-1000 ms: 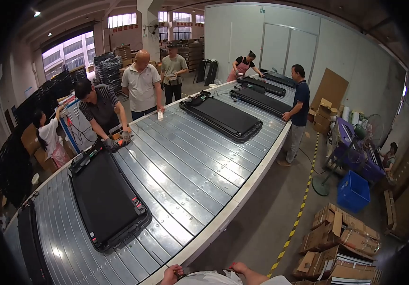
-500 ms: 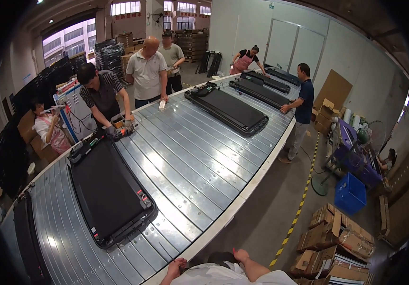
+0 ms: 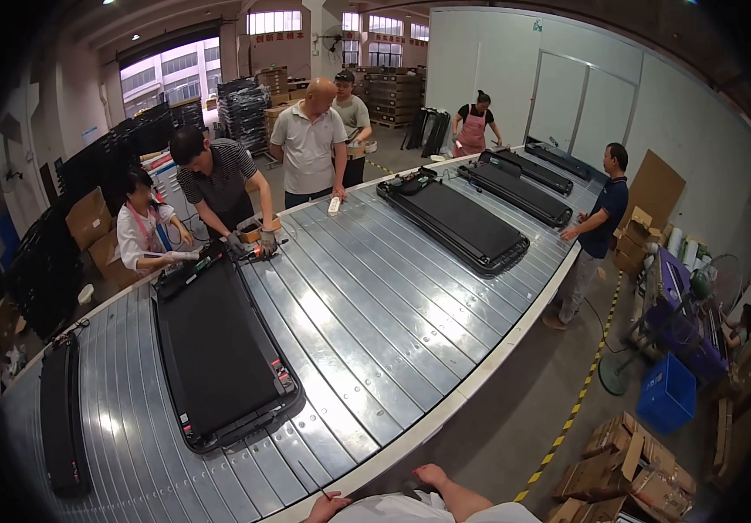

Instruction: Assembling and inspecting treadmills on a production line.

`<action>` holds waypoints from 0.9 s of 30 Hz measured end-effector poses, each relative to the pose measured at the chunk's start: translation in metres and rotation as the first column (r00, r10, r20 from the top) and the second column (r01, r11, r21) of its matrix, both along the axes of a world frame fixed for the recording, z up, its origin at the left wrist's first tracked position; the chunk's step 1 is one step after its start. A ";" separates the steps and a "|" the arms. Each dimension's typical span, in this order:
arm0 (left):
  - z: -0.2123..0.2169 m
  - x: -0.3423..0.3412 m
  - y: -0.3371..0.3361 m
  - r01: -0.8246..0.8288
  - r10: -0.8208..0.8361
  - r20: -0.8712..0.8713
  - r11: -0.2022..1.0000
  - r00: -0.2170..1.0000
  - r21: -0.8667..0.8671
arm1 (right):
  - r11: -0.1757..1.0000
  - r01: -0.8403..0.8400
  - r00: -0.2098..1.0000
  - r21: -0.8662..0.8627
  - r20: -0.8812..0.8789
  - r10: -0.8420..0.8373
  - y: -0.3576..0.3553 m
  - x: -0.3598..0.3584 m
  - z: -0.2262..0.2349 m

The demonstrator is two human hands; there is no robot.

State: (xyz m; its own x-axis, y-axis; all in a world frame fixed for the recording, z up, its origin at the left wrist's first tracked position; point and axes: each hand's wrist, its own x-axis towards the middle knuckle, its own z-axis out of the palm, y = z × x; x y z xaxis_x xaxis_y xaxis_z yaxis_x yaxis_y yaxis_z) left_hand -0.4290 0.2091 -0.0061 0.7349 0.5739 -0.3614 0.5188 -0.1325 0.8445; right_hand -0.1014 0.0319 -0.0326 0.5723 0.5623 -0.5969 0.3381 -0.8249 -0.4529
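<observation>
Both hands have come up since 1 second ago: left hand (image 3: pixel 328 504) and right hand (image 3: pixel 432 478) near the surface (image 3: pixel 375 331) edge, grip empty, loosely closed.

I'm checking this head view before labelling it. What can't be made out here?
- Left hand: fingers cut off by the lower edge; grip unclear.
- Right hand: curled above the conveyor edge; contents too small.
- Tool at the nearest black flat machine: hidden by a co-worker's gloves.

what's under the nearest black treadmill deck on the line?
The nearest black treadmill deck lies flat on the slatted metal conveyor; slats show all around it. Whatever sits directly beneath is covered. Both hands, left hand and right hand, are off it, by the conveyor's edge.
</observation>
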 end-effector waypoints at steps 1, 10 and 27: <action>0.000 -0.013 -0.003 -0.025 0.025 -0.009 1.000 1.000 0.004 | 0.996 -0.091 0.995 0.022 -0.046 0.092 0.016 -0.010 0.004; -0.008 -0.084 -0.019 -0.282 0.283 -0.004 0.957 0.959 0.065 | 0.930 -0.364 0.910 -0.050 -0.234 0.343 0.001 -0.053 -0.005; 0.095 -0.104 0.007 -0.125 0.156 -0.397 0.987 0.904 0.101 | 0.890 -0.448 0.880 0.081 -0.135 0.455 0.025 -0.066 -0.013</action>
State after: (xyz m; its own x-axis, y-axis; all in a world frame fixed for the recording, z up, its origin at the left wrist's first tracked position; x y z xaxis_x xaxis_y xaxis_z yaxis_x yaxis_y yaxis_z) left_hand -0.5333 0.2158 0.0888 0.4452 0.6958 -0.5636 0.8303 -0.0852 0.5507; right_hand -0.1670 0.0569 -0.0459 0.1583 0.7678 -0.6209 0.5961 -0.5756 -0.5598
